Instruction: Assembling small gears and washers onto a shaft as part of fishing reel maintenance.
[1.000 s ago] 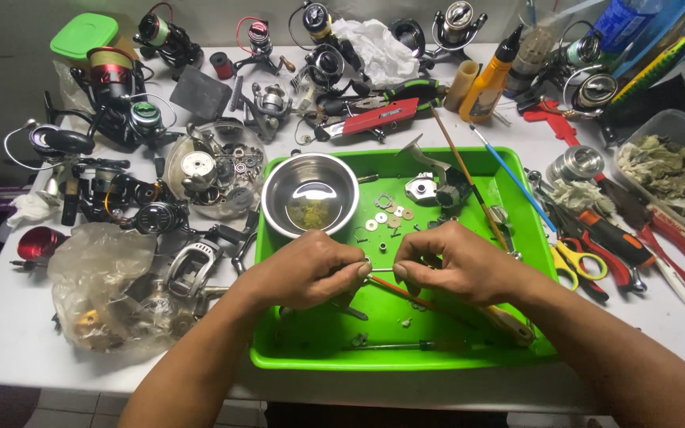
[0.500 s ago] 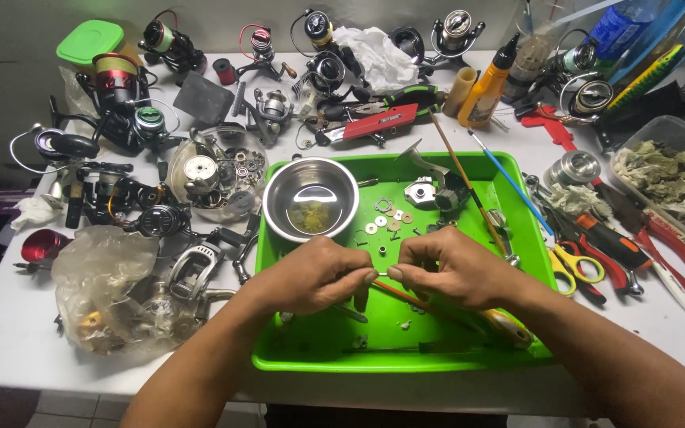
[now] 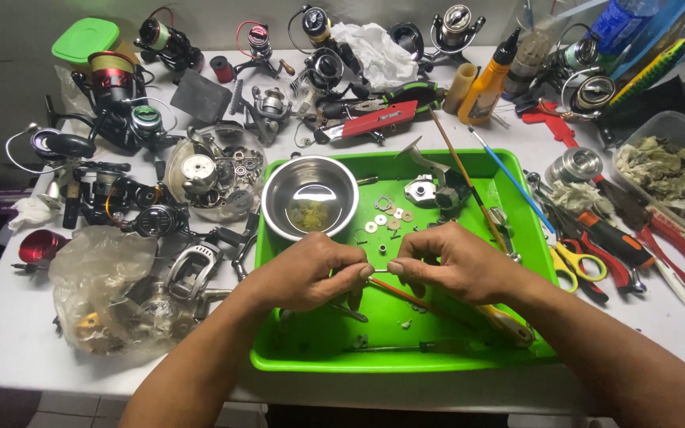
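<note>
Over a bright green tray [image 3: 323, 349], my left hand [image 3: 311, 269] and my right hand [image 3: 449, 261] meet fingertip to fingertip. Between them they pinch a small thin metal part [image 3: 380, 270], too small to identify. Just beyond the fingers lie several small washers and rings [image 3: 386, 220] on the tray floor. A steel bowl [image 3: 311, 196] with yellowish liquid stands in the tray's far left corner. A grey reel body part [image 3: 426, 190] lies at the tray's far middle. A thin orange-handled tool [image 3: 438, 305] runs under my right hand.
Fishing reels [image 3: 120, 119] and reel parts crowd the table's left and back. A clear plastic bag [image 3: 105, 285] lies at the left front. Scissors [image 3: 576, 261], pliers [image 3: 660, 238] and screwdrivers lie right of the tray. An orange oil bottle [image 3: 489, 79] and a container of rags [image 3: 675, 170] stand behind.
Both hands have shifted slightly toward the tray's middle and their fingertips have drawn together on the small part. Nothing else on the table has moved.
</note>
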